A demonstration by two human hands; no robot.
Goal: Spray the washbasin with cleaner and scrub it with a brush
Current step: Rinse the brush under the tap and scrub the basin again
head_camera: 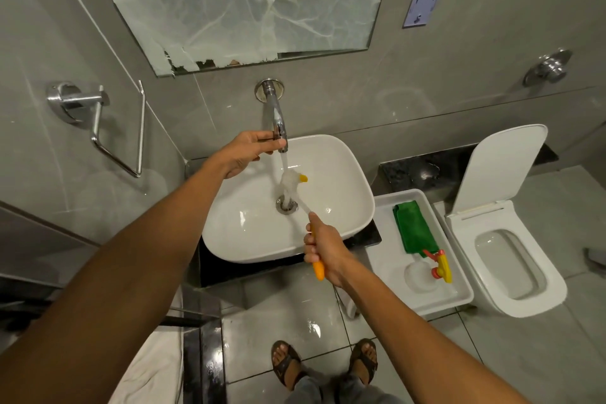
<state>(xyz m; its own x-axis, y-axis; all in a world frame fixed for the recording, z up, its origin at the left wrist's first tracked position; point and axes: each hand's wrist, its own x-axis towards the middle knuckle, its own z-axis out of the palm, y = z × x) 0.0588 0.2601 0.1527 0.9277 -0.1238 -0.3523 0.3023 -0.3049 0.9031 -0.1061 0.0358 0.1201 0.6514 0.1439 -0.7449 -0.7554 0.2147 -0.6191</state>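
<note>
A white washbasin point(341, 207) sits on a dark counter below a chrome wall tap point(277, 115). Water runs from the spout down to the drain point(287, 205). My right hand point(323, 248) grips the orange handle of a brush point(293, 185), whose white bristle head with an orange tip is under the stream. My left hand point(246, 152) reaches to the tap's spout end, with its fingers on the tap. A spray bottle point(426, 267) with a yellow and red trigger lies in a white tray point(459, 292) to the right of the basin.
A green cloth point(414, 229) lies in the tray beside the bottle. A white toilet point(511, 259) with raised lid stands at the right. A chrome towel holder point(98, 121) is on the left wall, a mirror point(249, 0) above the tap. The floor tiles are wet.
</note>
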